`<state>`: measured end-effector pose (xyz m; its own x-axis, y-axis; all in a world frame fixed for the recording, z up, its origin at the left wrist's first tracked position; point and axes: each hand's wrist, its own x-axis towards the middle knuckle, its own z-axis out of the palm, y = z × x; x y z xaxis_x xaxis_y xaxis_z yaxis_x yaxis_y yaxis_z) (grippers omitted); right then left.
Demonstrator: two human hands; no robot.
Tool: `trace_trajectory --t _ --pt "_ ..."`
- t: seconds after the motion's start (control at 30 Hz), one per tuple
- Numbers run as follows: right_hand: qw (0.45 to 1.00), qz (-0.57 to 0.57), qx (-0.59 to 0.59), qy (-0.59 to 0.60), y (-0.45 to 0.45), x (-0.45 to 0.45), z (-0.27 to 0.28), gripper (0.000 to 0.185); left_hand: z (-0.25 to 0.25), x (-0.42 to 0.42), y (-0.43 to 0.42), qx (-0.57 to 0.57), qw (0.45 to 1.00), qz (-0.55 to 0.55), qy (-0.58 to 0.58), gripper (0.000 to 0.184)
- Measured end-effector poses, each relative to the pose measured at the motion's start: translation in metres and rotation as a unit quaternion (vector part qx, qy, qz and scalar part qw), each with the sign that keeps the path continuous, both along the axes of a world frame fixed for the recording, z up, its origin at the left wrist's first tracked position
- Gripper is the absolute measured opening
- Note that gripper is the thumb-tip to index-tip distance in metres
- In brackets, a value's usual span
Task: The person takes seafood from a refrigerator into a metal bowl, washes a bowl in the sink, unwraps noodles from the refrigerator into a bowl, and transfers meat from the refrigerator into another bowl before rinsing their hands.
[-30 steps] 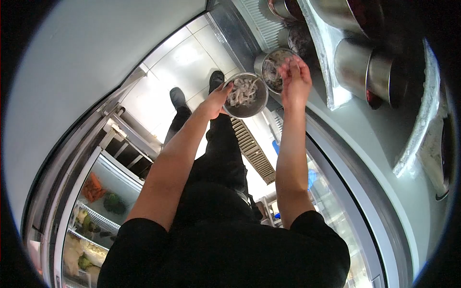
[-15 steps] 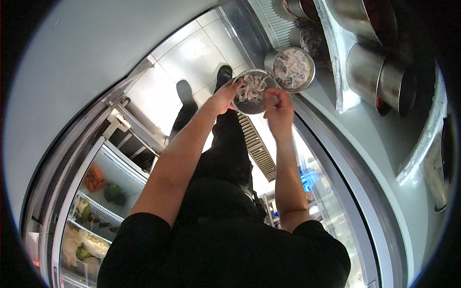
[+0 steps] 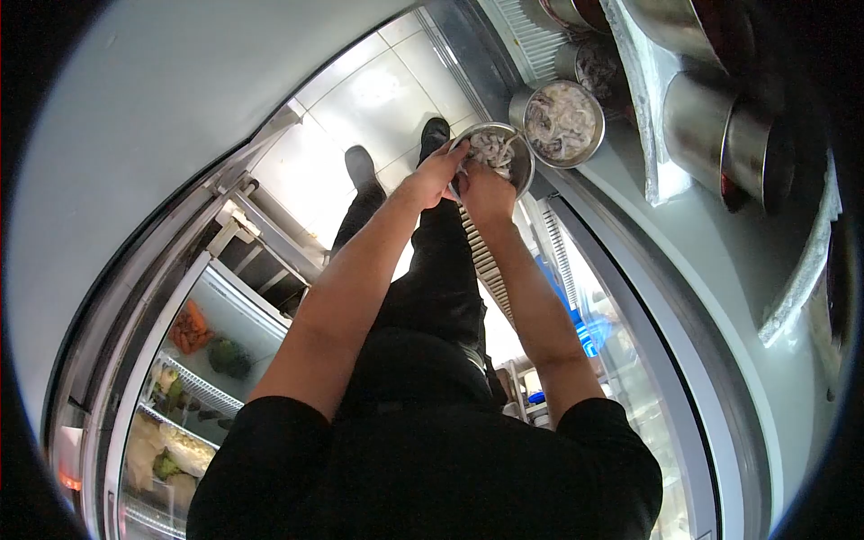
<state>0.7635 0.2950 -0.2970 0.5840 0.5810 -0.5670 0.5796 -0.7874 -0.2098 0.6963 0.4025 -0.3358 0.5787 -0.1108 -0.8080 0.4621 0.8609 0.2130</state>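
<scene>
At upper centre, the left hand (image 3: 437, 176) clasps the bowl (image 3: 524, 169). The right hand (image 3: 489, 194) has entered, reaching the pale strips (image 3: 491, 149); grip hidden.

Steel pots (image 3: 695, 117) beside a frosty shelf edge (image 3: 660, 171), white floor tiles (image 3: 369, 99), orange vegetables (image 3: 191, 328)

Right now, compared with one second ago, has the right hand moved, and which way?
Yes: judged against the standing metal container, the right hand has moved left and down the picture, to the left hand's bowl.
</scene>
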Motion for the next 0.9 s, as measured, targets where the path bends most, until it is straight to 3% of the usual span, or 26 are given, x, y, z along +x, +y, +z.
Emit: trace_trajectory --t 0.13,0.23,0.27,0.33,0.43,0.57,0.67,0.77,0.87,0.9 --pt "0.994 -0.060 0.089 0.027 0.000 0.001 0.017 0.013 0.002 0.000 0.004 0.004 1.000 -0.026 0.004 0.057" --pt "0.953 -0.131 0.263 0.074 -0.004 0.014 0.046 0.010 -0.005 0.000 0.001 -0.004 1.000 -0.005 -0.010 0.053" --pt "0.934 -0.214 0.257 0.127 -0.005 0.021 0.054 0.010 -0.006 0.000 0.001 -0.006 1.000 -0.008 -0.003 0.053" --pt "0.866 -0.376 0.236 0.230 -0.007 0.038 0.068 0.010 -0.001 0.003 0.002 -0.011 1.000 -0.014 0.011 0.054" --pt "0.756 -0.418 0.401 0.305 -0.006 0.064 0.080 0.013 0.001 0.005 0.002 0.011 0.998 -0.035 0.046 0.056" --pt "0.574 -0.484 0.523 0.403 -0.016 0.100 0.055 0.011 0.001 0.007 0.003 0.005 0.998 -0.036 0.054 0.057" --pt "0.523 -0.577 0.544 0.311 -0.001 0.135 0.049 0.011 -0.001 0.006 0.001 0.011 0.998 -0.032 0.051 0.058" --pt "0.506 -0.550 0.609 0.266 0.006 0.189 0.029 0.027 -0.002 0.006 -0.001 0.015 0.998 -0.026 0.056 0.058" --pt "0.739 -0.425 0.521 0.040 0.020 0.198 0.029 0.049 0.002 0.005 0.000 0.008 0.998 -0.025 0.057 0.056" --pt "0.808 -0.400 0.433 0.012 0.022 0.182 0.052 0.063 0.001 0.004 0.000 0.002 0.998 -0.023 0.054 0.056"
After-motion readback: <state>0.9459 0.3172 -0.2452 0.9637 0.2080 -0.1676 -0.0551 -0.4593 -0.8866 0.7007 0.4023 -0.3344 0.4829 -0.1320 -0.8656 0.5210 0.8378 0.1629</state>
